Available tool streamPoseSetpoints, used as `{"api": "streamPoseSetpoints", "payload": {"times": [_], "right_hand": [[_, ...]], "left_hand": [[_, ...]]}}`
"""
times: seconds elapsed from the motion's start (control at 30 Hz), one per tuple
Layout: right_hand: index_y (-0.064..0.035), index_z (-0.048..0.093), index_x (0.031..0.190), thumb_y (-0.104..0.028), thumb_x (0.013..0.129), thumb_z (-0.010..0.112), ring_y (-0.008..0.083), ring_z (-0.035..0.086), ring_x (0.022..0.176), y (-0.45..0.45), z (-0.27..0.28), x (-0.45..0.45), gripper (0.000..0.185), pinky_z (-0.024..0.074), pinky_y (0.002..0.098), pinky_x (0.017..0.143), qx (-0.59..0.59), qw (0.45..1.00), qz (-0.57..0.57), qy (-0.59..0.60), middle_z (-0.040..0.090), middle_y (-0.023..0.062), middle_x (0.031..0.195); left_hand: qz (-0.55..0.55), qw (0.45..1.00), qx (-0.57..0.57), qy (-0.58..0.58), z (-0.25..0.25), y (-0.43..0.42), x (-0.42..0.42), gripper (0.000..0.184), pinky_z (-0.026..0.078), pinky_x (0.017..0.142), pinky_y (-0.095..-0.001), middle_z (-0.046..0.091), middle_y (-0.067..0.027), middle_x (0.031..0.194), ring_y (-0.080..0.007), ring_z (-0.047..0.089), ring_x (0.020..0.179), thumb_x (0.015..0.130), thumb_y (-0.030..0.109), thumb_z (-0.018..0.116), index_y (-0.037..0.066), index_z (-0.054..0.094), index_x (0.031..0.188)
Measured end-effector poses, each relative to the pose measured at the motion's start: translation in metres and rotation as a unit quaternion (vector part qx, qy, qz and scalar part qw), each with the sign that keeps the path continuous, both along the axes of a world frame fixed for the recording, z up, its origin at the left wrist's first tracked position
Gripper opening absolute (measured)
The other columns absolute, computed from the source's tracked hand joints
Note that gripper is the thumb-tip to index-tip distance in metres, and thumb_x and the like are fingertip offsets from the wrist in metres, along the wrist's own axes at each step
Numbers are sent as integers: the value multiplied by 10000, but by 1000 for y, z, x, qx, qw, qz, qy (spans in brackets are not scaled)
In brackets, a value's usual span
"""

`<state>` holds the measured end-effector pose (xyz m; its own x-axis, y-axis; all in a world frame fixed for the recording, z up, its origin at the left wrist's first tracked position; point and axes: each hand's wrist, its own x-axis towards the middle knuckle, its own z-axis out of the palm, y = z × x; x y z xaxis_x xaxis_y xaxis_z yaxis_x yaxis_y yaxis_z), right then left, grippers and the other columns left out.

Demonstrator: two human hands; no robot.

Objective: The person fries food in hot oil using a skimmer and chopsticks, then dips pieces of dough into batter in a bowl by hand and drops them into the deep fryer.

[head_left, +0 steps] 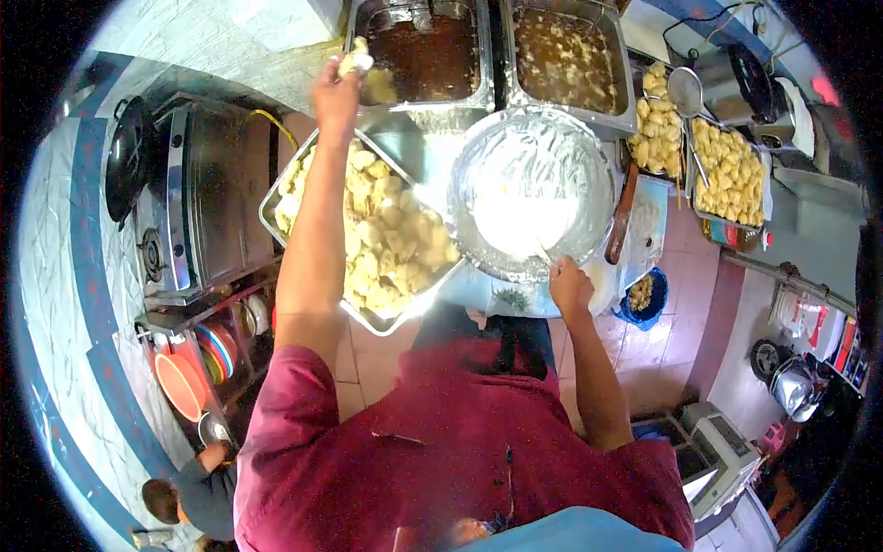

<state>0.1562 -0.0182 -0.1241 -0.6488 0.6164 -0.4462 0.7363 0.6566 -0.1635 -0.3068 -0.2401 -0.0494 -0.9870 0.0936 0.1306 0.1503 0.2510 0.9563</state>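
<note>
My left hand (336, 97) is raised at the near left corner of a fryer vat of dark oil (428, 55). Its fingers are closed on pale yellow food pieces (355, 61), one tipped with white; a blurred yellow piece (378, 87) shows beside them. Below that forearm, a metal tray (390, 328) is heaped with pale yellow food pieces (382, 239). My right hand (572, 287) pinches a thin, light stick-like utensil (543, 253) at the near rim of a big metal bowl (467, 221). White batter (524, 207) lies in the bowl and coats its wall.
A second fryer vat (566, 60) holds several bubbling pieces. Two filled trays (727, 170), a strainer (684, 90) and a wooden-handled tool (623, 216) lie to the right. A blue bin (644, 299) stands on the floor. Another person (198, 492) is at lower left, by shelves.
</note>
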Motion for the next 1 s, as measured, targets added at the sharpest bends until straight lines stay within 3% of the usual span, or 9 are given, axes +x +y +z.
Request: {"api": "streamPoseSetpoints", "payload": {"times": [0.13,0.23,0.3,0.37,0.4,0.5,0.67,0.87,1.0], "right_hand": [[-96,569,1009,-335,882,580,413,659,846,4,0,-2,270,507,528,748,-1,999,35,-36,681,201,906],[-78,567,1017,-368,874,592,404,666,862,4,8,-6,325,512,520,775,3,988,110,-110,685,200,939],[-64,576,1060,-395,871,597,405,663,890,1,25,-22,381,514,505,797,18,976,132,-170,683,209,956],[-56,590,1073,-385,877,598,402,659,908,-12,52,-46,384,513,493,807,-3,985,132,-107,681,211,962],[-52,598,1080,-381,880,598,401,656,916,-25,59,-56,385,513,486,812,-14,989,130,-76,680,212,966],[-40,630,1048,-280,903,588,395,646,916,-75,43,-84,284,507,468,827,-120,959,202,160,670,217,986],[50,527,1129,-34,830,529,405,603,997,-182,10,-156,311,537,463,774,-106,940,292,144,561,259,1112],[31,498,1097,7,833,486,389,608,963,-210,-57,-192,266,542,461,759,72,918,358,154,553,255,1086],[-41,509,1127,-61,822,543,435,613,948,-198,-18,-195,307,521,496,796,-119,937,270,187,582,251,1060]], "left_hand": [[-135,953,-248,112,-33,26,-11,386,505,873,-419,671,-218,1047,-381,630,1001,811,199,644,71,647,1176],[-173,887,-410,124,-62,34,-23,358,499,862,-473,664,-231,1010,-407,615,989,828,275,592,66,666,1109],[-145,901,-395,103,-15,32,6,331,500,856,-459,668,-226,1012,-405,621,978,832,252,600,77,666,1105],[-137,957,-224,126,-20,4,8,408,482,876,-453,652,-213,1102,-381,603,1051,886,260,614,36,591,1226],[-86,952,-293,29,58,1,54,414,489,874,-440,644,-225,1131,-379,607,1061,905,266,590,45,586,1254],[-23,973,-219,73,7,-88,76,384,506,832,-357,689,-184,1019,-303,669,931,826,207,663,29,637,1165],[29,965,-248,-78,-34,-173,178,291,511,744,-366,686,-174,875,-301,668,826,871,225,631,-1,648,1054],[55,979,-133,-143,-57,-150,266,321,504,799,-350,669,-148,979,-234,642,865,875,79,617,8,585,1186],[28,980,-69,-183,-75,-130,297,398,509,804,-335,662,-131,990,-216,630,888,865,60,594,2,541,1255]]}}
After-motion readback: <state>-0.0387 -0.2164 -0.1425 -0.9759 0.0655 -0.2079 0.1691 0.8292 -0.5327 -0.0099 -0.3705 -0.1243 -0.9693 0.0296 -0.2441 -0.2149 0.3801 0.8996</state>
